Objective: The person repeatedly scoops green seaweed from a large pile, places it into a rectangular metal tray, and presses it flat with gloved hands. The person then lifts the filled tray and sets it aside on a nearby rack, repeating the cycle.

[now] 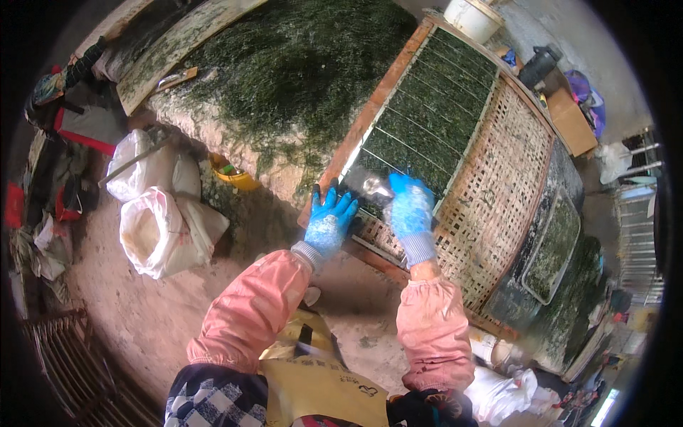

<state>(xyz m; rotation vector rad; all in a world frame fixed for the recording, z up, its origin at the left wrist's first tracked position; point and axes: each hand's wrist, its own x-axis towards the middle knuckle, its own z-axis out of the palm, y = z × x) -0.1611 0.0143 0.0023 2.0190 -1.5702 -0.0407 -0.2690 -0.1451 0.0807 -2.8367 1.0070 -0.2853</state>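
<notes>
My right hand (411,205), in a blue knitted-cuff glove, is closed around a shiny metal tool (375,187), blurred and perhaps spoon-shaped. It is over the near end of a slatted rectangular grid (411,143) filled with dark green, finely cut plant material (445,99). My left hand (328,219), gloved the same way, rests with fingers spread at the grid's near left corner, by the reddish wooden rim (368,109). Under and beside the grid lies a woven bamboo mat (496,187). The near slats show some bare mat beneath them.
A large heap of the green material (299,58) lies on the left. A yellow container (235,175) and white woven sacks (155,232) are nearer left. At the far end are a white bucket (472,20) and a cardboard box (572,121). A green-covered framed panel (552,245) lies right.
</notes>
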